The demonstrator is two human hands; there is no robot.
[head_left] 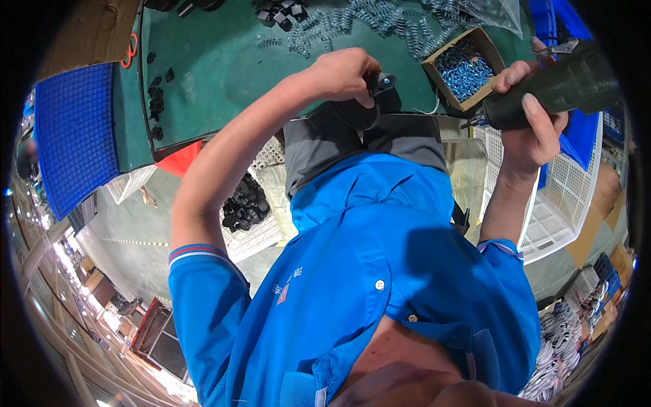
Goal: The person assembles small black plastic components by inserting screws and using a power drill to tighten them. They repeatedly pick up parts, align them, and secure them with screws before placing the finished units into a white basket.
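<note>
My left hand (344, 73) grips a black plastic part (357, 114) at the near edge of the green worktable (224, 81). A shiny screw head (386, 81) shows on the block-like end of that part. Its lower portion overhangs the edge above my lap, and my fingers partly cover it. On the right, my right hand (536, 132) is wrapped around a dark power screwdriver (559, 88). The tool's bit (469, 124) points left, apart from the black part. Between both hands sits a small cardboard box (434, 74) of bluish screws (466, 78).
Many metal springs (407, 30) lie heaped along the far side, beside black square pieces (280, 12). Small black parts (156, 98) and orange-handled scissors (130, 51) are at left. A blue mesh-patterned bin (74, 129) stands beyond them. White crates (566, 197) flank my right side.
</note>
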